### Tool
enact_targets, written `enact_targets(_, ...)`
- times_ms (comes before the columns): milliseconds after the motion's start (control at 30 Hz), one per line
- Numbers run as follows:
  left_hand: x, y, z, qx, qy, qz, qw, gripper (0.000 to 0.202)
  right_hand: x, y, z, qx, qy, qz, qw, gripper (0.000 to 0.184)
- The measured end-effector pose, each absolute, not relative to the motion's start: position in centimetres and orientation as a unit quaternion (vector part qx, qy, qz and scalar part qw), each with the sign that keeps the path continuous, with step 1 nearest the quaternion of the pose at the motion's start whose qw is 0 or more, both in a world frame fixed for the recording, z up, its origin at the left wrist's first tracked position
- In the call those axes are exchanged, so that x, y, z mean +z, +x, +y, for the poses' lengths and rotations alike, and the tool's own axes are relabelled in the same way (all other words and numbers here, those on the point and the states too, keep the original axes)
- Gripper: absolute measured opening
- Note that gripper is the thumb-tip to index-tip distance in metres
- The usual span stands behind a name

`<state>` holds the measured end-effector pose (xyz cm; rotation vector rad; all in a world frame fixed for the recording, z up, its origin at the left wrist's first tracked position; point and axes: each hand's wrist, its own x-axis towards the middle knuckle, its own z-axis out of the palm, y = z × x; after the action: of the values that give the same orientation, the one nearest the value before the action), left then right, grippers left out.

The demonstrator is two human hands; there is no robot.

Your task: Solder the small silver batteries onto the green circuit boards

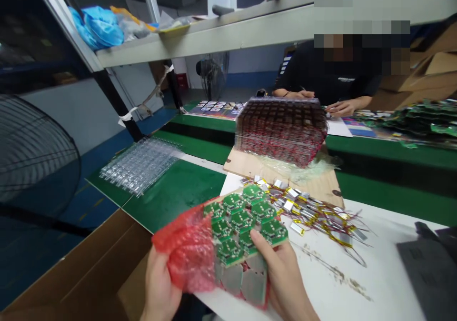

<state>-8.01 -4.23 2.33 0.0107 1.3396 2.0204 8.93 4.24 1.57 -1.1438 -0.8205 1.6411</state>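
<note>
My left hand [159, 283] grips a red bubble wrap bag [187, 254] at the lower middle of the view. My right hand [283, 275] holds a panel of green hexagonal circuit boards [239, 228], with the thumb lying on its green face. The panel's lower part sits inside the bag, where grey backs show through or beside the wrap. Just beyond the panel, a loose heap of small silver pouch batteries [300, 210] with red and yellow wires lies on a white table [342, 268]. Neither hand touches the batteries.
A tall shrink-wrapped stack of boards [282, 131] stands on a wooden sheet [303, 180]. Clear plastic trays [139, 165] lie on a green mat [171, 192] at left. A cardboard box [78, 264] sits lower left, a fan [32, 154] far left, and a co-worker [328, 73] works beyond.
</note>
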Motion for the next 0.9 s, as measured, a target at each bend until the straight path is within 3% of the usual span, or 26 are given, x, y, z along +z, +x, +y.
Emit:
enact_targets(133,2.9,-9.2,-3.3,0.757,-0.045,0.529,0.381,0.024,0.7,8.3,4.7,0.619,-0.494,-0.362,0.492,0.057)
enact_targets(200,2.9,-9.0,-3.4,0.767,0.029,0.569,0.297,0.032,0.5,8.2,4.7,0.621,-0.494,-0.367,0.486,0.056)
enact_targets(267,3.0,-8.3,-3.9,0.770,0.156,0.600,0.149,0.046,0.6,8.2,4.7,0.627,-0.488,-0.379,0.475,0.056)
enact_targets(333,3.1,-7.5,-4.2,0.727,0.290,0.621,0.041,0.048,0.9,8.3,4.6,0.623,-0.487,-0.393,0.469,0.057)
enact_targets(367,3.2,-7.3,-4.3,0.687,0.353,0.633,0.035,0.044,1.1,8.3,4.6,0.620,-0.487,-0.399,0.468,0.058)
enact_targets(500,3.6,-8.1,-3.7,0.511,0.497,0.686,0.146,0.037,1.1,8.2,4.8,0.624,-0.483,-0.392,0.472,0.059)
enact_targets(567,4.0,-9.3,-3.3,0.484,0.521,0.674,0.199,0.027,0.9,8.1,5.0,0.634,-0.484,-0.370,0.476,0.058)
enact_targets(700,4.4,-12.1,-3.1,0.652,0.333,0.589,0.342,0.012,1.0,8.5,5.6,0.681,-0.468,-0.314,0.466,0.056)
enact_targets(800,3.8,-13.2,-2.7,0.749,0.134,0.522,0.384,0.024,1.5,9.0,5.8,0.736,-0.438,-0.284,0.431,0.057)
enact_targets(900,2.3,-12.0,-2.6,0.742,0.068,0.521,0.417,0.031,1.8,8.8,5.7,0.773,-0.416,-0.276,0.392,0.053)
